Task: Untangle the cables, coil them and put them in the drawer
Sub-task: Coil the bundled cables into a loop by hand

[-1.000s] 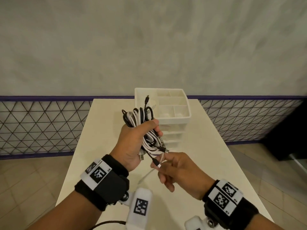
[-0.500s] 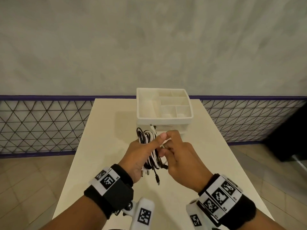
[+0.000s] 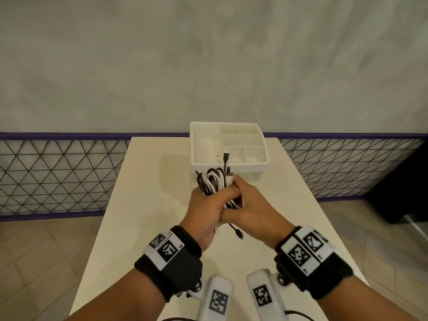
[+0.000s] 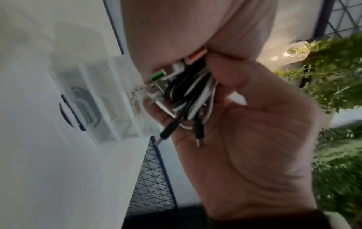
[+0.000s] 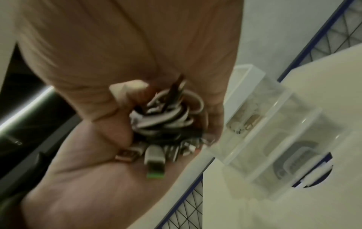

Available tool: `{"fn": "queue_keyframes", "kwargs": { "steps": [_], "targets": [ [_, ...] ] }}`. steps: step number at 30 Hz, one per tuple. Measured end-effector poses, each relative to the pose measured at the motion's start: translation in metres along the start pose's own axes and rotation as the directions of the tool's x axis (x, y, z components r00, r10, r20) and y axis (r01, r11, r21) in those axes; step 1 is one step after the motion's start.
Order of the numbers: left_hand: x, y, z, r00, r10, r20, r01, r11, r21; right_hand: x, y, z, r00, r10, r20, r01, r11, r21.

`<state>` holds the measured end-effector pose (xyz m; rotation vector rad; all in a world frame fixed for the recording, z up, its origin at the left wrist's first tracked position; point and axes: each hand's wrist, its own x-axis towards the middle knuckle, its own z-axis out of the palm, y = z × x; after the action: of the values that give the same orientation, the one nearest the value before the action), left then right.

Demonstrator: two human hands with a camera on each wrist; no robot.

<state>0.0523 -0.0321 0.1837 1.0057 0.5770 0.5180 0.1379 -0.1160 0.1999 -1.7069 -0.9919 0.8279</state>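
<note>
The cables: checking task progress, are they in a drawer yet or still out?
Still out. Both the left hand and right hand grip the bundled cables above the table, in front of the organizer.

My table (image 3: 148, 205), cream-topped.
Only a white drawer organiser (image 3: 264, 162) stands at its far end.

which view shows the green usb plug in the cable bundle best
The right wrist view: the green-tipped USB plug points at the camera, unobstructed, below the cable bundle. The left wrist view shows only its green end wedged among other connectors. In the head view the hands hide it.
</note>
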Motion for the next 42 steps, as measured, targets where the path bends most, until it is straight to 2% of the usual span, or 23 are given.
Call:
{"fn": "queue_keyframes", "kwargs": {
  "steps": [3,11,15,18,21,27,31,33,36,38,42],
  "targets": [
    [0.004,0.000,-0.001,0.999,0.008,0.047,-0.006,1.000,-0.026,0.003,0.003,0.006,0.994,-0.065,-0.087,0.060,0.997,-0.053],
    [0.005,0.004,-0.007,0.985,-0.001,0.173,0.026,0.989,-0.144,0.004,-0.002,0.005,0.983,-0.181,-0.031,0.181,0.983,0.024],
    [0.005,0.002,-0.006,0.972,-0.045,0.230,0.091,0.977,-0.193,0.009,-0.001,0.004,0.987,-0.159,-0.038,0.160,0.986,0.033],
    [0.006,0.003,-0.010,0.962,-0.039,0.269,0.100,0.972,-0.215,0.012,-0.001,0.001,0.985,-0.167,-0.038,0.167,0.986,-0.013],
    [0.006,0.009,-0.016,0.953,-0.035,0.301,0.109,0.966,-0.233,0.011,0.002,-0.001,0.993,-0.119,-0.017,0.118,0.992,-0.053],
    [0.009,0.006,-0.012,0.983,-0.021,0.182,0.036,0.996,-0.081,0.012,0.011,0.006,0.989,-0.118,-0.086,0.112,0.991,-0.069],
    [0.008,0.006,-0.013,0.980,-0.028,0.196,0.029,1.000,-0.003,0.011,0.012,0.006,0.993,-0.088,-0.075,0.085,0.995,-0.044],
    [0.008,0.011,-0.016,0.981,0.010,0.191,-0.022,0.998,0.060,0.008,0.011,0.003,0.995,-0.079,-0.067,0.075,0.995,-0.061],
    [0.010,0.022,-0.026,0.966,0.206,0.155,-0.240,0.938,0.251,0.003,0.006,-0.001,0.997,-0.060,-0.047,0.056,0.994,-0.097],
    [0.009,0.028,-0.027,0.938,0.259,0.228,-0.333,0.857,0.394,0.000,0.004,-0.002,0.998,-0.051,-0.035,0.047,0.993,-0.104],
    [0.004,0.028,-0.026,0.945,0.211,0.251,-0.304,0.852,0.426,0.002,0.002,-0.001,0.993,-0.070,-0.095,0.059,0.991,-0.120]
  ]
}}
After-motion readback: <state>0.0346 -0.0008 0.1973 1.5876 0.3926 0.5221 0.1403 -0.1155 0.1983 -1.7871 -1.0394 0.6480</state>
